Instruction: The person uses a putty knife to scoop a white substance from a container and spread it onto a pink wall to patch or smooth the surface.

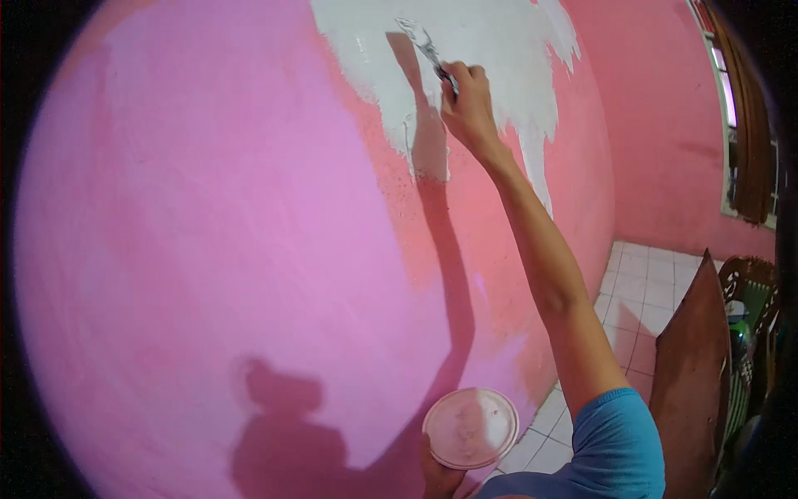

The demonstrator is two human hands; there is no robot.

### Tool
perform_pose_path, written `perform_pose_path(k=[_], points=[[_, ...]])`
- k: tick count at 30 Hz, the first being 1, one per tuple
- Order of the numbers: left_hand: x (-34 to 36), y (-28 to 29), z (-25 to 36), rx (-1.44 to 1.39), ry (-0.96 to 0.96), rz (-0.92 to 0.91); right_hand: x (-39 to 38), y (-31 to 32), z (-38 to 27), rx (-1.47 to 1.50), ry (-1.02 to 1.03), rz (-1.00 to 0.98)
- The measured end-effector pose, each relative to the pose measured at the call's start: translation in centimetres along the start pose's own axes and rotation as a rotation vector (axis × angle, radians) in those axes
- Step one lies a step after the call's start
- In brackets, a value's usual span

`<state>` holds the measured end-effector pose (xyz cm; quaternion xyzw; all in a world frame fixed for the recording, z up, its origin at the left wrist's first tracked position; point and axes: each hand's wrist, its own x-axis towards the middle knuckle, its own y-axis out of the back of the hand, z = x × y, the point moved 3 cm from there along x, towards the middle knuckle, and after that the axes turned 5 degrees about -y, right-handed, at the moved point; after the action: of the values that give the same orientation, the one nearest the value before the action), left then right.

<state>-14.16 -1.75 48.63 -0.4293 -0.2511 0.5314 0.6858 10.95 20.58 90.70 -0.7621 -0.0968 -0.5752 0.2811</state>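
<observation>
My right hand [467, 108] is closed around the handle of a paintbrush [420, 40] with white-coated bristles, held up against a large ragged white patch [349, 33] on the wall, its shadow falling across that patch. Around the white, the wall [208, 191] is pink and lilac-pink. At the bottom, my left hand [440, 470], partly hidden, grips a round, shallow plastic lid or container [471, 426] smeared with pale pink and white, held out from the wall.
An adjoining pink wall [657, 141] has a window with a brown curtain [748, 125]. White floor tiles [648, 274] run along the wall. At lower right stand a brown board [690, 358] and a patterned chair [748, 283] with items on it.
</observation>
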Motion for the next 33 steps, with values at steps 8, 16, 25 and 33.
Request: perform_pose_path(k=[8, 16, 25, 33], points=[[7.2, 4.1, -6.0, 0.382, -0.197, 0.02, -15.1, 4.1, 6.2, 0.166, -0.131, -0.308], [6.1, 6.3, 2.4, -0.049, -0.272, -0.026, -19.7, 2.9, -3.1, 0.206, -0.228, -0.426], [6.8, 7.5, 2.5, -0.301, -0.082, -0.044, -16.6, -3.8, -3.2, 0.082, -0.012, -0.217], [10.2, 0.5, -2.8, -0.112, -0.152, 0.087, -20.3, 3.6, 0.7, 0.238, -0.201, -0.353]])
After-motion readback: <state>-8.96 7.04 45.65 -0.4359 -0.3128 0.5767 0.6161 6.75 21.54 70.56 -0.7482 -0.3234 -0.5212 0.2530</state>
